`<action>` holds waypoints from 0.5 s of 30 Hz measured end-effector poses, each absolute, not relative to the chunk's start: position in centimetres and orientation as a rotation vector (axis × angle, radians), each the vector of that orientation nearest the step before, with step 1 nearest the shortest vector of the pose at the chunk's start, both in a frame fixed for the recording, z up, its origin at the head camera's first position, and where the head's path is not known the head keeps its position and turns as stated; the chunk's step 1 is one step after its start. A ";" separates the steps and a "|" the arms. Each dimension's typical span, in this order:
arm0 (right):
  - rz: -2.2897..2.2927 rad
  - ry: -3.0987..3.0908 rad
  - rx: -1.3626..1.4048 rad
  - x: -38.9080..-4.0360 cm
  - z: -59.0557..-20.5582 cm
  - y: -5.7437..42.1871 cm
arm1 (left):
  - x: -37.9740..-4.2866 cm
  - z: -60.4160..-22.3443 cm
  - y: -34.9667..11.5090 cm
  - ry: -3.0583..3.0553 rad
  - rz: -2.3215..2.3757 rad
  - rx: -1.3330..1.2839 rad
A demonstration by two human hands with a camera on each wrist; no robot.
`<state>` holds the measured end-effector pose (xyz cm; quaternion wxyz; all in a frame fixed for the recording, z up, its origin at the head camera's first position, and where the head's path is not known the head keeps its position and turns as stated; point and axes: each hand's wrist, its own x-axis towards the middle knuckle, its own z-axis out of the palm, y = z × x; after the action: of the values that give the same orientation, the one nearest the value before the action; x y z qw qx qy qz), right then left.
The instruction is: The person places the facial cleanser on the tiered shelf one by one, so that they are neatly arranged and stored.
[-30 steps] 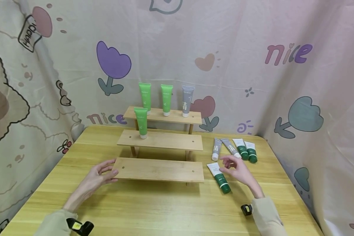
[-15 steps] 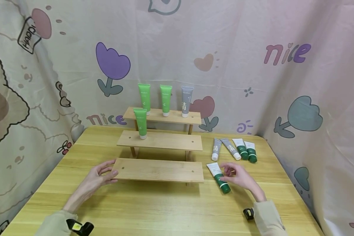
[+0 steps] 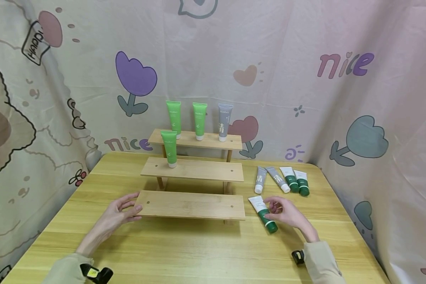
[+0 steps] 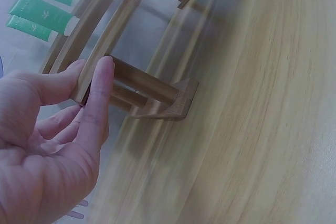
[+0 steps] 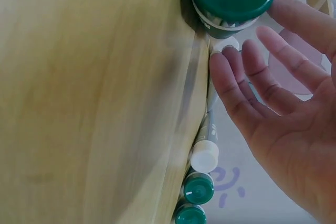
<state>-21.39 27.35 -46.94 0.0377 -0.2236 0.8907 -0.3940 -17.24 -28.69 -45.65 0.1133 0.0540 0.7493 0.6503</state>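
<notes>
My left hand (image 3: 118,211) pinches the left end of the lowest board of a three-tier wooden display stand (image 3: 191,204), its thumb and fingers on opposite faces in the left wrist view. Beside the stand, a white-and-green tube (image 3: 263,214) lies on the table, green cap toward me. My right hand (image 3: 285,213) is at this tube's right side, fingers loosely bent and not wrapped round it; whether the thumb touches it I cannot tell. A green tube (image 3: 169,149) stands on the middle board. Two green tubes (image 3: 200,120) and a grey tube (image 3: 225,121) stand on the top one.
Behind my right hand lie two grey tubes (image 3: 260,180) and two more white-and-green tubes (image 3: 301,183). A patterned curtain (image 3: 284,90) hangs round the back and sides of the wooden table (image 3: 184,252).
My right hand has shifted slightly toward me, from near the tube's white end to beside its green part. The left hand keeps its hold on the lowest board. The tubes have stayed put.
</notes>
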 end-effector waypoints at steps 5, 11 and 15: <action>-1.183 2.705 -0.669 -21.6 -47.1 27.6 | -17.2 -45.7 -28.7 2.193 1.911 0.159; -1.166 2.686 -0.646 -21.7 -47.2 28.1 | -17.2 -45.6 -28.7 2.191 1.911 0.159; -1.150 2.670 -0.630 -21.7 -47.0 28.4 | -17.2 -45.6 -28.7 2.187 1.914 0.154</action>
<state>-21.72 28.41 -47.04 0.0834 -0.2111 0.8945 -0.3852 -17.16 -28.66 -45.63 0.1153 0.0525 0.7464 0.6533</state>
